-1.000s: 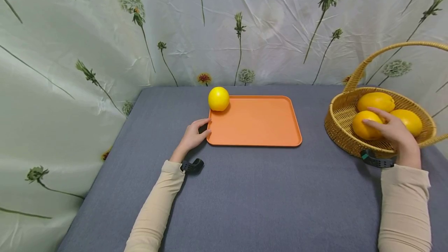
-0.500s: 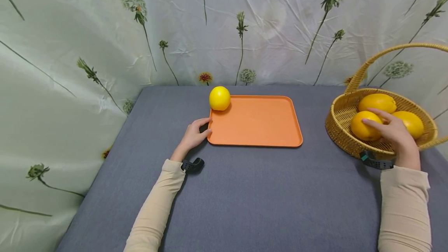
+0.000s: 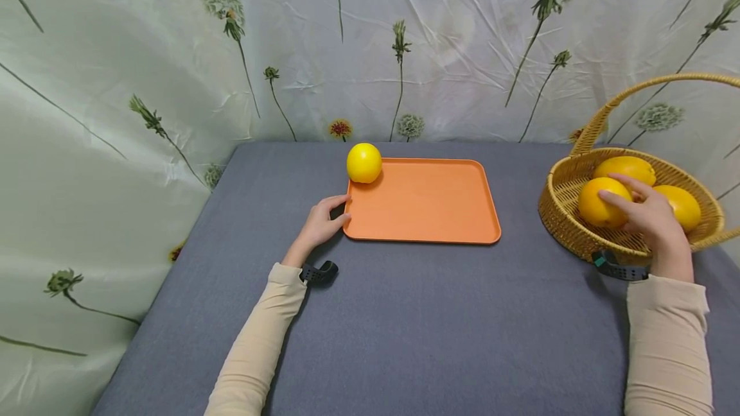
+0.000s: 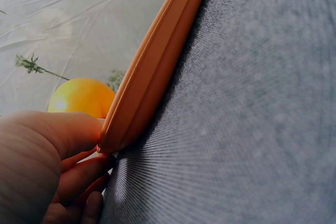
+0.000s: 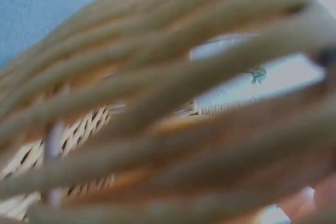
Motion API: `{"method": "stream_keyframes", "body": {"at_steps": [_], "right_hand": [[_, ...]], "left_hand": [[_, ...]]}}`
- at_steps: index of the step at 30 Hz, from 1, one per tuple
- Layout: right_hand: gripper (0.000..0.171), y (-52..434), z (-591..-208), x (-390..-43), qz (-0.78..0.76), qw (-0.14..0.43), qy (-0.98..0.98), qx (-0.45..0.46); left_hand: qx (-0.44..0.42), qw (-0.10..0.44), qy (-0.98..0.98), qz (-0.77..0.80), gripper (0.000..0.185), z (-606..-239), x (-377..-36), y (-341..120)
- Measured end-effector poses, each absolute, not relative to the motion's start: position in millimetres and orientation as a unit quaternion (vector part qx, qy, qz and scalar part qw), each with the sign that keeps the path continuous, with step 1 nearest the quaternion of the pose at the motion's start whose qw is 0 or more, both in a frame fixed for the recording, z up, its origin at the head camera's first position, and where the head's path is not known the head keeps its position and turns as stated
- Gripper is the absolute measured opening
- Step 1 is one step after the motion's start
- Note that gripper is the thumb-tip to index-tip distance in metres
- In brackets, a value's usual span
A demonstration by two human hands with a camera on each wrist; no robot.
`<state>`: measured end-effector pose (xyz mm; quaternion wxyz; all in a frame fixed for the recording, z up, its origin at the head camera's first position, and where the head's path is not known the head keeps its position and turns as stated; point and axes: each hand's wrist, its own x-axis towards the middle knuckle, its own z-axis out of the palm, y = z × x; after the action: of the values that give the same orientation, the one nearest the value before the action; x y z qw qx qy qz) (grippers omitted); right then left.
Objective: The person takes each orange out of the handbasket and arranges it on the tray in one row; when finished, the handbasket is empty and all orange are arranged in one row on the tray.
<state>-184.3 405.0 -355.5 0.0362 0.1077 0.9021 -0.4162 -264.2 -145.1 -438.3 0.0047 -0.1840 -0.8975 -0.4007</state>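
1. Orange fruit (image 3: 601,201) sits in the wicker basket (image 3: 563,223), on the side of the basket nearest the tray, and my right hand (image 3: 650,217) grips it with fingers curled over its top.
2. Two more oranges lie in the basket: one (image 3: 627,167) behind the gripped fruit, another (image 3: 685,205) just past my right hand, away from the tray.
3. From the right wrist view I see only blurred wicker strands (image 5: 157,103) up close; the grip itself cannot be told there.
4. An orange tray (image 3: 422,201) lies on the grey counter (image 3: 433,326), well apart from the basket, across a bare stretch of counter.
5. My left hand (image 3: 320,223) rests on the counter on the tray's far side from the basket, its fingers relaxed and touching the tray's rim; the left wrist view shows the fingertips (image 4: 79,174) tucked at that edge (image 4: 152,72).
6. A yellow round fruit (image 3: 363,162) stands on the tray's far corner on that same side, above my left hand.
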Motion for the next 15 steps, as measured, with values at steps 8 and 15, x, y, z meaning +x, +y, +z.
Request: {"method": "stream_keyframes", "body": {"at_steps": [8, 15], "right_hand": [[0.057, 397, -350, -185, -0.429, -0.011, 0.895, 0.12], [0.053, 388, -346, -188, -0.476, -0.025, 0.87, 0.129]], "left_hand": [[-0.181, -0.001, -0.899, -0.398, 0.048, -438, -263, -145], [-0.18, -0.003, -0.898, -0.403, 0.048, -435, -263, -144]]}}
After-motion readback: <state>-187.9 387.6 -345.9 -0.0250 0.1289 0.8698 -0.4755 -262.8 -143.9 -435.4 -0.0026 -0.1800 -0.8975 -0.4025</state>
